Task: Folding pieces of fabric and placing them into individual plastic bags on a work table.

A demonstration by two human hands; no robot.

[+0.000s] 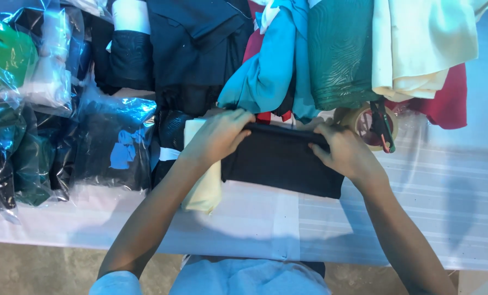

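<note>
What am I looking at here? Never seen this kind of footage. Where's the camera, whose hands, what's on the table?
There is no machine here: a person works with two bare hands, and the single picture comes from a camera worn on that person's head, looking down. The arms entering from the bottom are the wearer's own.

The left hand and right hand both press on the far edge of a folded black cloth lying on a table with a pale striped cover. Neither hand lifts it; the fingers grip its top edge.

A cream folded cloth lies beside it, partly under the left forearm. To the left sit garments in clear plastic bags. Along the far side are piled fabrics: dark, light blue, green, cream and red. A roll of tape lies just beyond the right hand.
</note>
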